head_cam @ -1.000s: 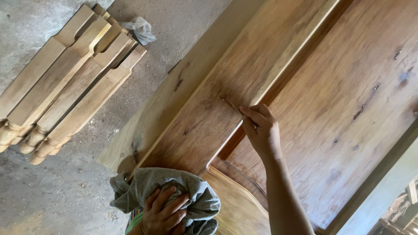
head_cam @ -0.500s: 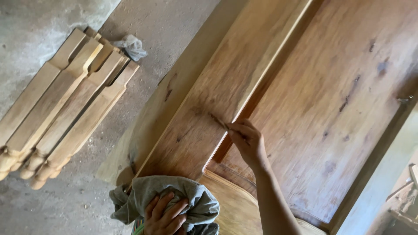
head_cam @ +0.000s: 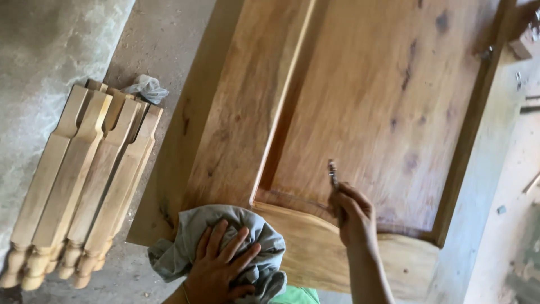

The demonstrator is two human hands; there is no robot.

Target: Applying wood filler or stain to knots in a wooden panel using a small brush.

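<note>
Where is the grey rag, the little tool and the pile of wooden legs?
grey rag (head_cam: 197, 236): head view, bare cloth.
little tool (head_cam: 333, 171): head view, its tip.
wooden legs (head_cam: 84, 186): head view, middle.
</note>
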